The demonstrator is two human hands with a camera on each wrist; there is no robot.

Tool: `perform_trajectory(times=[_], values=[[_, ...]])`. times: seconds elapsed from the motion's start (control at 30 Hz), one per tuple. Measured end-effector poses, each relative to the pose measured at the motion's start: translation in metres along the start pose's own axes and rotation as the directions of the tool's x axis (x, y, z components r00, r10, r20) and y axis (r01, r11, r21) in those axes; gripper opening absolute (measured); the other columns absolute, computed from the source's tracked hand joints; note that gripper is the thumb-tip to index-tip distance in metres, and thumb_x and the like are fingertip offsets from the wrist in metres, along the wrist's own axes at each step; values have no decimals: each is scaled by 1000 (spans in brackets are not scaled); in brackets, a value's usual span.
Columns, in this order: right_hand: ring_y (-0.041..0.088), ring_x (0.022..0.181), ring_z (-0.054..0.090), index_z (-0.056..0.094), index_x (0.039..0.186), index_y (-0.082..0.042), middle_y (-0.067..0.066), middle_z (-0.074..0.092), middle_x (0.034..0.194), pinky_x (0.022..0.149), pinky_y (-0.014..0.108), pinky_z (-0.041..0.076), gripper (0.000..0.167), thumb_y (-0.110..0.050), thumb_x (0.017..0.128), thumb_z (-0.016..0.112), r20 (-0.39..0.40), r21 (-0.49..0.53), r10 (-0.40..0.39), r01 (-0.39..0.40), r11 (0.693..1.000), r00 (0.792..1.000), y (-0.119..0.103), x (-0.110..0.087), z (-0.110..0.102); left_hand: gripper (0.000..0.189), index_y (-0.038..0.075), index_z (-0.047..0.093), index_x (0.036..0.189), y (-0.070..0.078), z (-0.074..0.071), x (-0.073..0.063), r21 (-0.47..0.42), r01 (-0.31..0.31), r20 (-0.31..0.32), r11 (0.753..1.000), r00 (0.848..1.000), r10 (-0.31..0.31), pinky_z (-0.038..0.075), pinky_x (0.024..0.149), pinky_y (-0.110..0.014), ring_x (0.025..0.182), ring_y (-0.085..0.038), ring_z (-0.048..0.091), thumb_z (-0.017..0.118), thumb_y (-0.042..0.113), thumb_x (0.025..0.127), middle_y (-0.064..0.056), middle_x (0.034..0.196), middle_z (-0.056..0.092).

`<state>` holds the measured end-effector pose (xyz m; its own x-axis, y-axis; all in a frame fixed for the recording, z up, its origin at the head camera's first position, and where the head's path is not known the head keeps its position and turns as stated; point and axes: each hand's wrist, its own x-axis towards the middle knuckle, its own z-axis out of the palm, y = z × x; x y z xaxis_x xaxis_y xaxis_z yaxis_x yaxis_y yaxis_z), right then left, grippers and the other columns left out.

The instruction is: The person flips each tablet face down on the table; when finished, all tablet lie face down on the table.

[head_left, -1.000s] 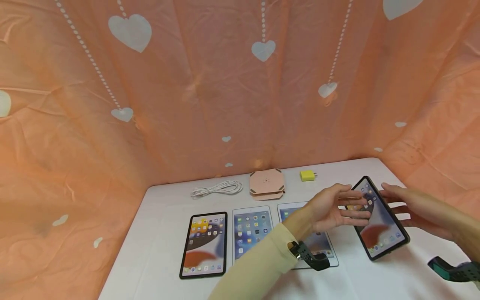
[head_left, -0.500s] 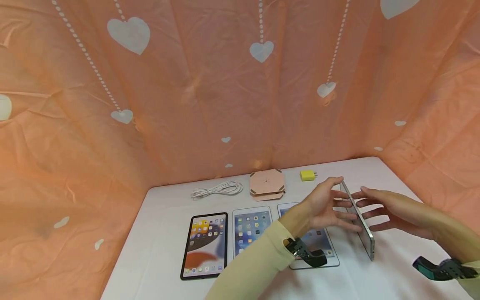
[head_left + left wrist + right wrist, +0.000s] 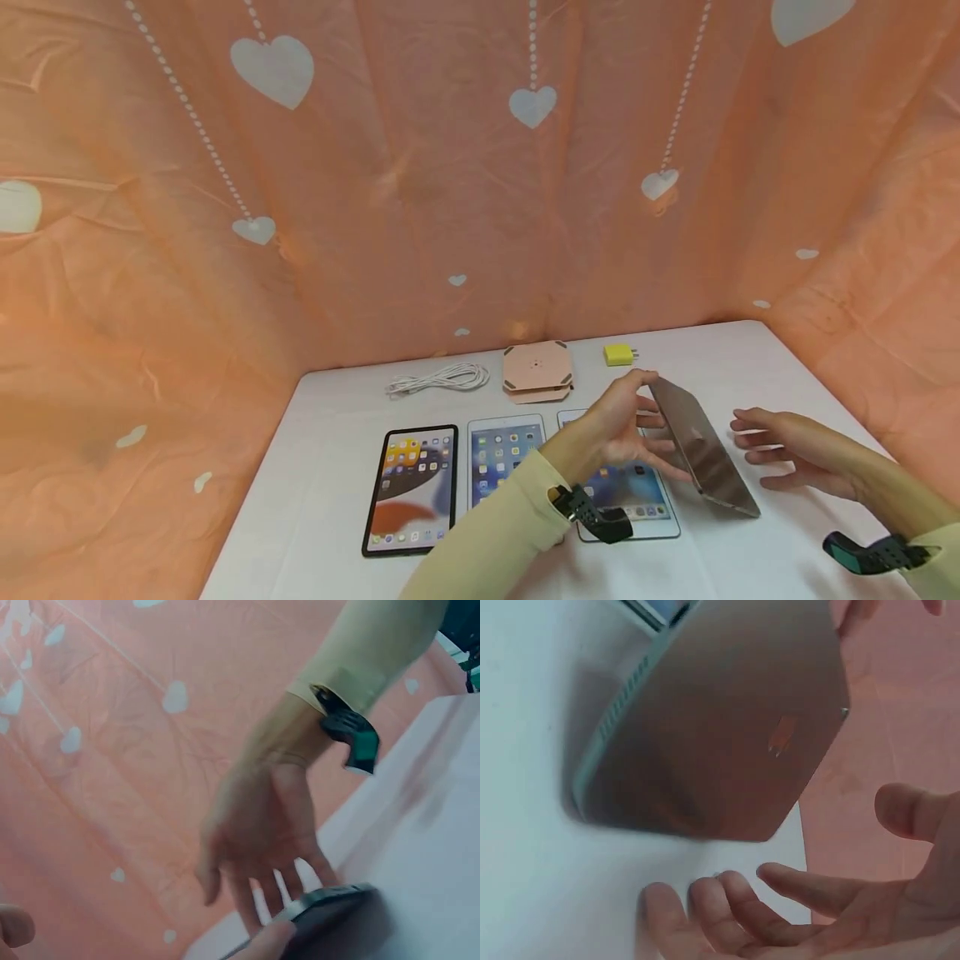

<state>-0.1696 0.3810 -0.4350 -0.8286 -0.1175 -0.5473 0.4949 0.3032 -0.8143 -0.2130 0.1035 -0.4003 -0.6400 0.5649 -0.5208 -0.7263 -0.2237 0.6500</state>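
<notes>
Left hand (image 3: 618, 427) holds a tilted tablet (image 3: 705, 443); right hand (image 3: 802, 454) waits apart, just beside it.
The tablet is right of the white-edged tablet (image 3: 630, 492), steeply tilted over the worktop (image 3: 300, 492), metal back towards the right; whether its lower edge touches, I cannot tell. The left thumb grips the far corner and the left fingers spread along the screen side, probably to leave the back uncovered. The right fingers are loosely spread, holding nothing, seemingly close enough to steady it. Cable (image 3: 444, 378), pink stand (image 3: 537, 367) and yellow charger (image 3: 618, 356) lie along the far side, presumably to keep the near side workable.
</notes>
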Motion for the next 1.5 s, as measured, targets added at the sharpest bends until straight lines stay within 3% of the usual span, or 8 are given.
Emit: perform_trajectory(times=[0.2,0.43,0.73,0.9,1.1,1.2,1.3,1.5], values=[[26,115,57,54,143,-2,6,61,130,92,47,63,61,-54,114,45,-49,17,27,-26,999,998,2,3,-2,66,0,52,140,-21,-9,15,-6,-9,-11,1000,1000,9,36,107,-93,142,-58,47,64,51,101,-22,137,53],[31,114,52,49,138,6,8,57,121,88,44,59,69,-58,113,43,-91,-46,94,-99,994,991,5,1,-7,68,-3,56,139,-42,-10,29,-20,-28,-47,999,999,27,33,104,-96,133,-59,57,62,53,100,-24,128,59],[33,116,49,47,141,9,10,55,120,90,49,54,73,-58,113,42,-104,-96,97,-107,990,990,9,0,-7,66,-10,50,136,-50,-10,32,-31,-56,-88,998,995,53,29,106,-97,137,-76,42,63,46,103,-34,137,54],[40,124,50,35,153,16,27,52,136,85,42,56,87,-61,113,40,-105,-150,75,-91,985,992,7,-5,-10,68,-11,47,148,-38,-21,19,21,-71,-51,997,996,72,32,112,-91,142,-78,37,62,40,106,-37,148,52],[52,137,52,18,163,18,45,32,161,89,43,61,90,-58,115,34,-97,-244,-16,-9,970,995,-2,-14,-6,67,-8,48,154,-16,-57,-6,92,-120,-10,988,993,122,46,111,-80,137,-63,58,62,38,108,-31,146,60],[41,129,62,27,163,15,41,45,155,94,46,63,82,-52,117,35,-68,-212,-83,67,975,994,-8,-18,-1,67,-8,47,156,-6,-79,-20,117,-131,-5,984,991,133,49,111,-76,136,-61,61,61,37,109,-31,149,61],[26,122,67,40,159,9,23,62,143,97,48,65,68,-45,118,37,-4,-108,-144,142,984,990,-11,-21,4,68,-8,46,159,5,-99,-34,142,-130,-6,981,991,133,52,111,-72,137,-58,61,58,38,110,-32,153,59],[19,121,74,63,138,-29,-4,74,131,103,49,64,35,-39,120,35,189,156,-201,173,973,961,-15,-17,16,71,-9,47,158,17,-125,-56,229,-127,-40,965,989,139,54,109,-71,135,-60,62,58,41,109,-33,153,59]])
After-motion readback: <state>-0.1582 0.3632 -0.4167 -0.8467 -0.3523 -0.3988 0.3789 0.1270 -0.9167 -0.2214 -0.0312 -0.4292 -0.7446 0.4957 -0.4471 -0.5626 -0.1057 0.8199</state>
